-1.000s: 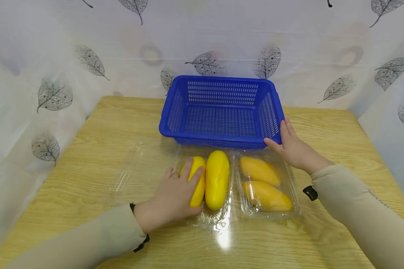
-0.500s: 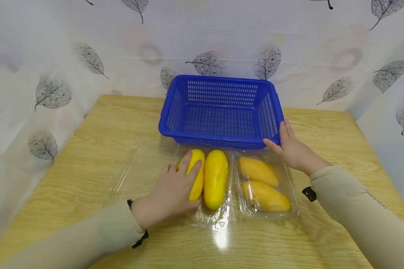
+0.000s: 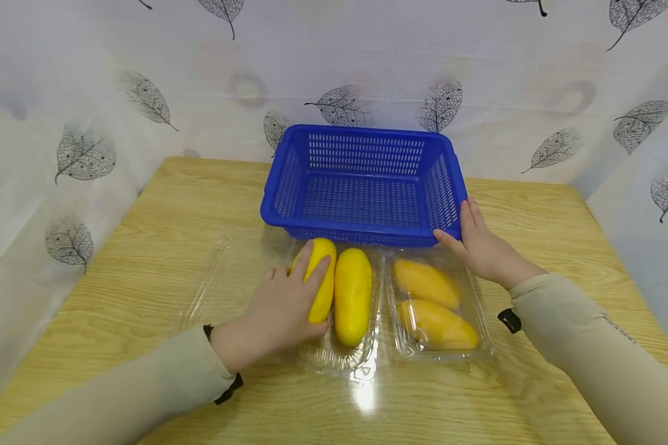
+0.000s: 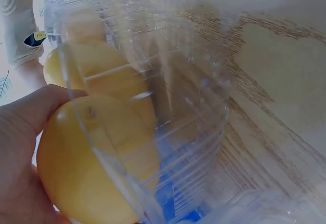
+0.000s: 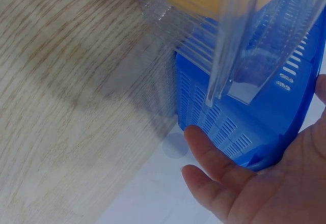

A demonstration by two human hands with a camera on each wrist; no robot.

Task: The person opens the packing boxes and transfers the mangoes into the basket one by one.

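My left hand [image 3: 284,306] grips a long yellow melon [image 3: 324,278] at the left of an opened clear plastic box [image 3: 339,361]. In the left wrist view, the thumb curls round this melon [image 4: 97,158], and the box's clear wall [image 4: 168,132] shows in front of it. A second yellow melon [image 3: 353,296] lies beside it in the box. At the blue basket [image 3: 362,232], my right hand [image 3: 490,250] holds the near right corner, thumb on the front rim and fingers along the right side. The right wrist view shows those fingertips [image 5: 193,132] outside the basket wall.
Two mangoes [image 3: 436,324] lie in a clear plastic box [image 3: 448,355] to the right. The opened box's clear lid [image 3: 217,284] lies flat at the left. Behind the basket hangs a leaf-patterned cloth [image 3: 367,62] at the wooden table's [image 3: 423,402] back edge.
My left hand has shifted the gripped melon forward toward the basket and slightly left. The other melon stays in the box. My right hand stays at the basket corner.
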